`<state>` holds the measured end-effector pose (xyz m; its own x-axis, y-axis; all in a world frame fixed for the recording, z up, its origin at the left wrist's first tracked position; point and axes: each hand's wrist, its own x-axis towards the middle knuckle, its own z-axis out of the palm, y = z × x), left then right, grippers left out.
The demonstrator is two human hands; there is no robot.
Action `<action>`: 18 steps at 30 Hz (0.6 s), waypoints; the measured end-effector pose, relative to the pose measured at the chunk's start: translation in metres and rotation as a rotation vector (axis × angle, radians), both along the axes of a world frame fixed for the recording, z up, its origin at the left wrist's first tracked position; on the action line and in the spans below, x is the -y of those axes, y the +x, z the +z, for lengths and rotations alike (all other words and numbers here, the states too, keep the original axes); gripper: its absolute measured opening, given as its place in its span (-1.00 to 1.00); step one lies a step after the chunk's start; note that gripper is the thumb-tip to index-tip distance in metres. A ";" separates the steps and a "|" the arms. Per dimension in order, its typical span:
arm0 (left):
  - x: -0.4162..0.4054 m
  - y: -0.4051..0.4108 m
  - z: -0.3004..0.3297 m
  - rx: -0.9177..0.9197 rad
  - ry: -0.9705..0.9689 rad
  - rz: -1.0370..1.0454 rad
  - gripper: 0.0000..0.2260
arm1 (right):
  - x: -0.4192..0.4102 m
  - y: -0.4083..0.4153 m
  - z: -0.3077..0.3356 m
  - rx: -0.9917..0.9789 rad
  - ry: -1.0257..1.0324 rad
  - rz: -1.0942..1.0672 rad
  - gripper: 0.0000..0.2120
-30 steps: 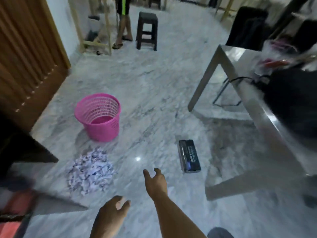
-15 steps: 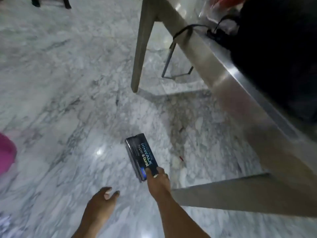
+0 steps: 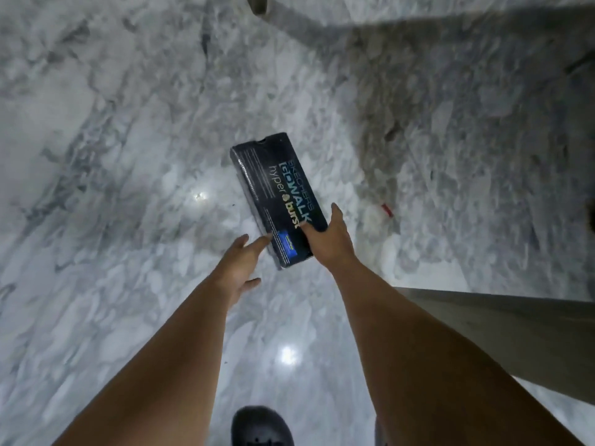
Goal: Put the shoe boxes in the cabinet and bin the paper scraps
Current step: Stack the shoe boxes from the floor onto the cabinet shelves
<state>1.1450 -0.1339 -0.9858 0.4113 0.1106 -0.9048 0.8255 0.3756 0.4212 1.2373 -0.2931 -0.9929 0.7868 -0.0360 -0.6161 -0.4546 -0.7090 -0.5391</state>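
polished grey-and-white marble floor (image 3: 106, 194) fills the view, with two bright light reflections on it. nearest, at the bottom edge, a dark shoe toe (image 3: 260, 426) shows between both bare forearms. a grey table leg (image 3: 502, 342) slants in from the right edge. the left hand (image 3: 240, 268) reaches forward with fingers straight and released, fingertips touching the near left side of the black shoe box (image 3: 277, 201). the right hand (image 3: 328, 239) grasps the box's near right corner, thumb on the lid, fingers curled over its right edge. the box looks tilted, its near end raised. its lid reads "skechers", "go walk", "hyper burst", with a small blue label near the hands. just right of the box lies a small red scrap (image 3: 387, 210). another table leg (image 3: 256, 4) meets the top edge.
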 end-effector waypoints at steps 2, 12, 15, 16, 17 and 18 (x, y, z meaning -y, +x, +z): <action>0.003 0.003 -0.013 0.023 -0.119 0.064 -0.39 | 0.004 -0.008 -0.016 -0.036 0.066 -0.050 -0.10; 0.023 -0.111 0.094 0.053 -0.043 0.132 -0.68 | 0.005 -0.132 0.050 -0.255 0.321 -0.148 -0.52; 0.017 -0.174 0.163 0.007 -0.030 0.187 -0.71 | -0.004 -0.186 0.119 -0.277 0.326 -0.081 -0.58; 0.015 -0.199 0.189 -0.008 -0.023 0.206 -0.71 | -0.007 -0.208 0.144 -0.287 0.314 -0.063 -0.59; 0.015 -0.225 0.216 -0.018 -0.016 0.229 -0.71 | -0.009 -0.231 0.173 -0.283 0.302 -0.046 -0.60; 0.015 -0.253 0.246 -0.022 -0.011 0.252 -0.73 | -0.012 -0.257 0.200 -0.277 0.286 -0.017 -0.60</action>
<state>0.8919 -0.1486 -0.7394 0.3525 0.1975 -0.9147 0.7141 0.5750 0.3993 0.9808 -0.2812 -0.7925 0.5906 0.1568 -0.7916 -0.6204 -0.5391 -0.5696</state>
